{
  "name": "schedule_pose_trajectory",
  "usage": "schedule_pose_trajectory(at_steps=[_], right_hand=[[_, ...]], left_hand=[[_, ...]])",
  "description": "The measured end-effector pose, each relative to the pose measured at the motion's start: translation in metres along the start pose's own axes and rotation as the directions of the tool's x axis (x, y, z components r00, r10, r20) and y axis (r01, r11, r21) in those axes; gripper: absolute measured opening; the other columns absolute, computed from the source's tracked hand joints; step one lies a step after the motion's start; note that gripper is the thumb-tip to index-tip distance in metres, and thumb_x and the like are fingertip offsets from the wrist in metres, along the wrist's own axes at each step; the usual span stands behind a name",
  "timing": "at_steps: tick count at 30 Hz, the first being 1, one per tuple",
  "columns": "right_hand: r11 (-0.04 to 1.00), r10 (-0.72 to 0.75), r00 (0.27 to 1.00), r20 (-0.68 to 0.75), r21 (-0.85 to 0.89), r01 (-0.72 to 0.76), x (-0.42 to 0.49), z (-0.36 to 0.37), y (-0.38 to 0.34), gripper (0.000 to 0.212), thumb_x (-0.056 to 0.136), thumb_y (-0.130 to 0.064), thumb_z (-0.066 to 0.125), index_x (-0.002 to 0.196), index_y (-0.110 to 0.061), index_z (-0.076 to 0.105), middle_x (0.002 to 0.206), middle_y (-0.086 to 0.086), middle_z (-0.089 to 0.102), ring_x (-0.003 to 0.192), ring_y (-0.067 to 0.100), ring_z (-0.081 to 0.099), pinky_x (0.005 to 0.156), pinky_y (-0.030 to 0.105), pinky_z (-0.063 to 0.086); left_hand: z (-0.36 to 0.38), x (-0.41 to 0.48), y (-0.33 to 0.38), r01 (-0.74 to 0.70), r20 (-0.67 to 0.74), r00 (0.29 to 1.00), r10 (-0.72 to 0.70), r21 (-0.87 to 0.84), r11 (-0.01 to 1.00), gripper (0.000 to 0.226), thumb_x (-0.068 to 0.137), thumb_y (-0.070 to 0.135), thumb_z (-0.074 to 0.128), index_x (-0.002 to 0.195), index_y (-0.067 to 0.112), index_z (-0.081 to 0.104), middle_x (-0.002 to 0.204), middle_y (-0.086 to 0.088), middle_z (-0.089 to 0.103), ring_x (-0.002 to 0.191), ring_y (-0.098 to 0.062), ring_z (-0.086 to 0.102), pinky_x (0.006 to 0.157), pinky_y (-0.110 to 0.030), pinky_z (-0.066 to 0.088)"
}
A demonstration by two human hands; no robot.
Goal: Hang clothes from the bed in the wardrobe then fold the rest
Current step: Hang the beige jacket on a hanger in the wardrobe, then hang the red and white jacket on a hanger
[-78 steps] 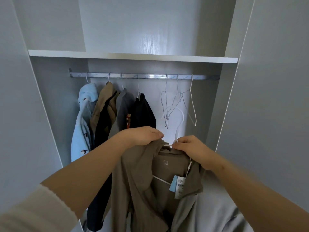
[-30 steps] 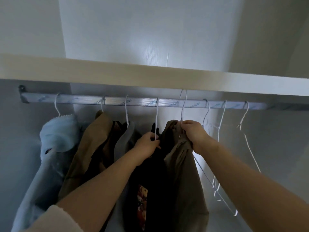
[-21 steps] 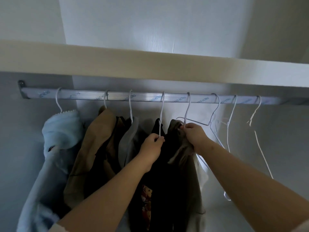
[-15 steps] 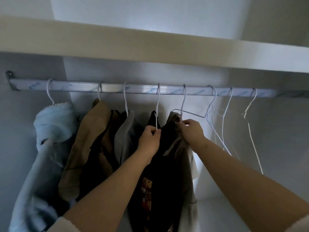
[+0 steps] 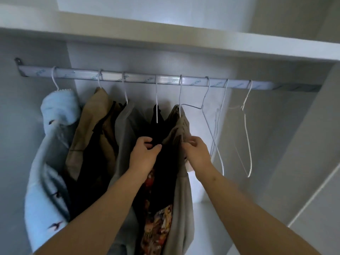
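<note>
Hiding its hanger's shoulders, the khaki jacket (image 5: 181,129) hangs from the rail (image 5: 165,80) beside a black garment (image 5: 156,129); its hem is cut off below. Left hand (image 5: 143,155) pinches black fabric, right hand (image 5: 197,153) pinches the jacket's edge. Both hands sit lower than half a second ago, off the hooks

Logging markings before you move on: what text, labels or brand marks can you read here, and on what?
"NG HONG": printed on the film around the rail, repeated along it. The other repeats show only parts such as "NG HO" or are too blurred to read.
Tag by the right hand: mostly hidden, no text readable.
Print on the black garment: a pattern, no legible words.
</note>
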State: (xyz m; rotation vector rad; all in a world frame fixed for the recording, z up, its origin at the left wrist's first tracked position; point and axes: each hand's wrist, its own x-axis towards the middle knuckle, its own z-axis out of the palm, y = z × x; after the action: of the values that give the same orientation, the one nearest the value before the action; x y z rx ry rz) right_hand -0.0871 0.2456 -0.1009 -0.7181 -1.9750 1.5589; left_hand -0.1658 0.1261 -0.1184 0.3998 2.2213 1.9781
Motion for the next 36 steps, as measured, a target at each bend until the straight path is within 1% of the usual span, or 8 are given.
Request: schedule_pose_trajectory(at_steps=[5,7,11,14,17,23,28,36], right_hand=[[0.992,0.112,0.991,0.07,0.045,-0.116,-0.056,-0.022,0.033,0.01,0.088,-0.015,0.051,0.096,-0.021,0.055,0.087,-0.007,0.056,0.078,0.011,0.053,0.064,0.022,0.041],[0.985,0.16,0.983,0.088,0.048,-0.165,-0.08,-0.027,0.048,0.008,0.088,-0.015,0.051,0.09,-0.022,0.055,0.088,-0.005,0.057,0.078,0.015,0.054,0.064,0.023,0.042],[0.959,0.271,0.956,0.108,0.055,-0.278,-0.133,-0.038,0.079,0.011,0.09,-0.016,0.05,0.099,-0.015,0.057,0.094,0.001,0.058,0.082,0.018,0.054,0.071,0.027,0.045],[0.929,0.35,0.931,0.103,0.091,-0.359,-0.183,-0.049,0.102,0.004,0.091,-0.019,0.052,0.09,-0.017,0.056,0.09,0.001,0.059,0.075,0.014,0.054,0.063,0.023,0.042],[0.894,0.425,0.904,0.042,0.139,-0.426,-0.237,-0.059,0.123,0.011,0.092,-0.02,0.053,0.08,-0.021,0.054,0.083,0.0,0.06,0.072,0.014,0.055,0.062,0.024,0.044],[0.79,0.598,0.796,-0.098,0.243,-0.563,-0.374,-0.067,0.163,0.011,0.089,-0.017,0.053,0.08,-0.018,0.057,0.076,-0.001,0.061,0.065,0.014,0.053,0.058,0.024,0.04],[0.673,0.733,0.633,-0.249,0.397,-0.624,-0.511,-0.101,0.183,0.013,0.09,-0.014,0.052,0.078,-0.016,0.057,0.073,0.0,0.059,0.061,0.015,0.051,0.054,0.023,0.037],[0.634,0.773,0.378,-0.509,0.616,-0.467,-0.716,-0.183,0.182,0.013,0.092,-0.015,0.05,0.081,-0.016,0.056,0.076,0.0,0.057,0.061,0.014,0.051,0.057,0.024,0.038]], left_hand=[[-0.004,-0.07,-0.018,0.078,-0.068,0.995,-0.077,0.007,0.997,0.021,0.088,0.021,0.062,0.103,0.023,0.049,0.091,0.004,0.057,0.081,-0.013,0.057,0.071,-0.028,0.046],[-0.004,-0.099,-0.027,0.14,-0.04,0.989,-0.14,-0.002,0.99,0.02,0.089,0.019,0.06,0.104,0.023,0.048,0.088,0.004,0.056,0.073,-0.01,0.056,0.062,-0.025,0.044],[-0.006,-0.159,-0.048,0.29,0.061,0.956,-0.288,-0.014,0.957,0.01,0.089,0.013,0.058,0.093,0.022,0.055,0.074,-0.002,0.057,0.061,-0.011,0.055,0.044,-0.016,0.044],[-0.005,-0.201,-0.06,0.36,0.153,0.919,-0.364,0.053,0.932,0.012,0.092,0.01,0.051,0.088,0.02,0.057,0.074,-0.003,0.057,0.062,-0.013,0.054,0.049,-0.019,0.044],[-0.004,-0.243,-0.073,0.414,0.279,0.864,-0.419,0.08,0.907,0.012,0.092,0.008,0.05,0.087,0.017,0.057,0.072,-0.003,0.055,0.059,-0.012,0.05,0.046,-0.02,0.035],[-0.017,-0.343,-0.12,0.471,0.435,0.734,-0.523,0.229,0.852,0.013,0.09,0.009,0.051,0.081,0.017,0.055,0.068,-0.001,0.055,0.047,-0.008,0.048,0.047,-0.02,0.032],[-0.017,-0.464,-0.133,0.379,0.605,0.565,-0.561,0.414,0.828,0.01,0.089,0.016,0.053,0.082,0.021,0.057,0.074,0.002,0.061,0.062,-0.011,0.058,0.056,-0.022,0.04],[0.013,-0.657,-0.113,0.038,0.839,0.29,-0.46,0.47,0.882,0.009,0.09,0.02,0.051,0.084,0.022,0.057,0.08,0.003,0.063,0.067,-0.01,0.06,0.059,-0.023,0.044]])
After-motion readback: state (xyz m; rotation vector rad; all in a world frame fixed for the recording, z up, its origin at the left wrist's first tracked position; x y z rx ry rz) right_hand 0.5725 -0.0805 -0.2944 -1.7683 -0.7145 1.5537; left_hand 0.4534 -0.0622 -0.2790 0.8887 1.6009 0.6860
